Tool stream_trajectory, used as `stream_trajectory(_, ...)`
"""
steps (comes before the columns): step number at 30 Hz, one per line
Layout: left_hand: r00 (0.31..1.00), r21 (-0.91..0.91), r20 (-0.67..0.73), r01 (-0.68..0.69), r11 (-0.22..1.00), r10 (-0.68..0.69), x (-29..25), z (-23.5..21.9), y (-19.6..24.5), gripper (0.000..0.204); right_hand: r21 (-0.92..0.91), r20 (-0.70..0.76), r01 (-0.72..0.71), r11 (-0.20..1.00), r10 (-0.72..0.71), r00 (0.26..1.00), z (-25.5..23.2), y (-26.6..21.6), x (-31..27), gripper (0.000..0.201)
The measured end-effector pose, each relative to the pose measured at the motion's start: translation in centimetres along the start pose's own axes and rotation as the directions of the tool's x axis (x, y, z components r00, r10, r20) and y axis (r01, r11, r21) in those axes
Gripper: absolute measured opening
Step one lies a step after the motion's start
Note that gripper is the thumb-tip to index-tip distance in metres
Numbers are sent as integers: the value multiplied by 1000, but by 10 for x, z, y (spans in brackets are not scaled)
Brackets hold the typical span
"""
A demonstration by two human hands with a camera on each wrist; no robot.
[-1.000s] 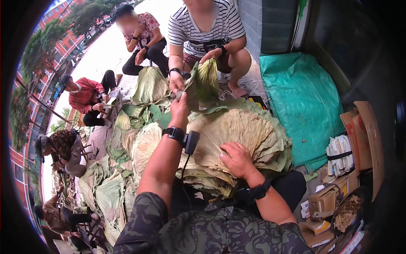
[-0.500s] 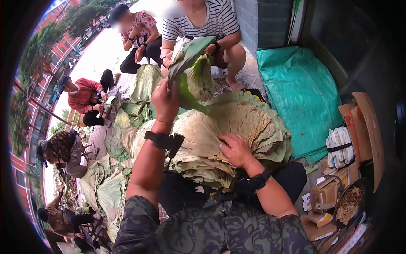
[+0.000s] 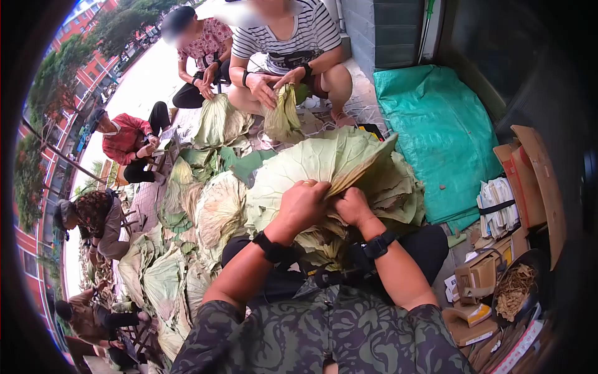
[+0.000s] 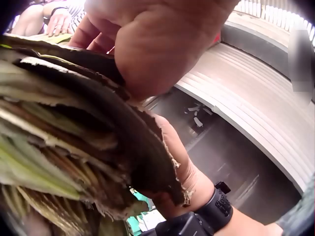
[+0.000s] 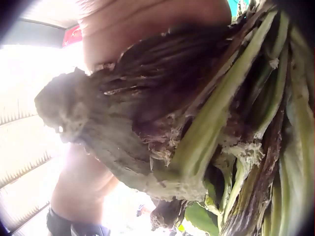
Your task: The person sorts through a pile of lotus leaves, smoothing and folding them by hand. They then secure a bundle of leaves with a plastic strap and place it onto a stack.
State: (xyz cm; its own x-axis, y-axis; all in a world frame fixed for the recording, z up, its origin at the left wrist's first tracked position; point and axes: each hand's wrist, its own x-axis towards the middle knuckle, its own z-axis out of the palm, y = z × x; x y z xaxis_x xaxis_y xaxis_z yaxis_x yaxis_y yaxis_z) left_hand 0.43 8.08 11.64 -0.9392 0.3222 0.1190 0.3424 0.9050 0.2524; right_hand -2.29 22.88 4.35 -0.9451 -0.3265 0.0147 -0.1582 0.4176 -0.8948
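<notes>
A broad, pale green dried lotus leaf (image 3: 311, 159) fans over a thick stack of dried lotus leaves (image 3: 405, 193) at my lap. My left hand (image 3: 303, 204), fingers curled, grips its near edge. Close to its right, my right hand (image 3: 353, 207) holds the gathered edge of the leaves, its fingertips partly hidden under the fold. From below, the left wrist view shows the dark, layered leaf edges (image 4: 88, 113) between both hands. Ribbed undersides and stalk-like veins (image 5: 211, 128) fill the right wrist view, under my right palm.
Across from me a person in a striped shirt (image 3: 293, 37) handles a bunched leaf (image 3: 284, 115). More leaf piles (image 3: 165, 283) spread on the left, near several seated people. At right lie a green tarp (image 3: 436, 143), cardboard boxes (image 3: 476, 283) and a basin of dry scraps (image 3: 516, 290).
My left hand took a leaf from the person opposite, drew it back and laid it over the stack. My right hand went from resting on the stack to gripping the leaf edge.
</notes>
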Motion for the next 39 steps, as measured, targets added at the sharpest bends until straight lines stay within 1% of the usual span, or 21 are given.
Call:
stream_trajectory(1,1000,-1,-1,-2,1000,2,1,1,0,26,-2,-2,0,1000,0,1000,2,3,0,35)
stream_trajectory(3,998,-45,-56,-18,999,16,4,-6,1,26,134,-181,119,984,-94,979,9,0,0,23)
stream_trajectory(5,996,-46,-91,-21,999,16,8,-9,5,26,193,-238,137,972,-89,967,11,-3,-1,23)
stream_trajectory(7,992,-176,-123,5,984,-27,9,-7,9,25,299,-354,165,940,-51,934,11,-3,-4,24)
stream_trajectory(11,997,-203,-70,19,979,-34,5,18,7,28,123,-372,93,988,-41,927,3,7,-20,16)
stream_trajectory(12,991,-238,-134,-51,970,20,2,24,2,30,119,-374,86,989,-35,927,1,9,-25,16)
stream_trajectory(13,978,-268,-198,-119,956,66,-1,31,-3,34,3,-458,130,991,-114,882,-2,11,-32,13)
stream_trajectory(14,979,-274,-195,-116,955,63,-2,30,-3,34,-116,-524,164,980,-201,827,-5,9,-38,10)
stream_trajectory(15,984,-304,-176,-87,949,34,-4,27,-4,37,-117,-521,160,980,-198,830,-8,7,-42,10)
stream_trajectory(18,987,-344,-162,-72,936,16,-5,26,-5,41,-146,-627,305,941,-327,707,-17,-7,-49,13)
stream_trajectory(19,985,-355,-167,-88,931,30,-5,26,-6,41,-146,-627,304,942,-325,708,-19,-9,-49,13)
stream_trajectory(21,988,-370,-151,-72,926,16,-5,25,-5,41,-277,-670,305,911,-411,619,-23,-12,-47,21)
stream_trajectory(22,991,-386,-135,-53,921,1,-6,24,-5,42,-278,-668,304,911,-410,620,-26,-14,-45,21)
stream_trajectory(24,990,-385,-140,-71,920,17,-7,23,-7,43,-446,-685,159,881,-450,574,-30,-15,-40,37)
stream_trajectory(25,988,-381,-147,-91,920,37,-7,23,-8,44,-446,-683,160,881,-451,575,-32,-11,-39,37)
stream_trajectory(27,989,-397,-141,-106,912,54,-7,22,-11,46,-621,-614,-2,784,-486,622,-39,4,-35,41)
stream_trajectory(28,989,-413,-131,-122,902,74,-8,22,-12,47,-634,-611,-9,773,-493,619,-41,10,-33,31)
stream_trajectory(33,993,-464,-84,-112,879,83,-11,16,-11,51,-678,-570,-9,735,-517,639,-54,7,-37,14)
stream_trajectory(35,993,-467,-89,-115,877,83,-12,17,-11,51,-719,-496,-12,695,-501,709,-56,6,-42,17)
stream_trajectory(36,990,-458,-127,-118,881,67,-14,18,-9,50,-720,-490,-5,693,-505,710,-56,7,-43,17)
stream_trajectory(39,980,-428,-191,-133,894,54,-17,24,-5,48,-585,-529,72,807,-448,721,-55,-3,-43,23)
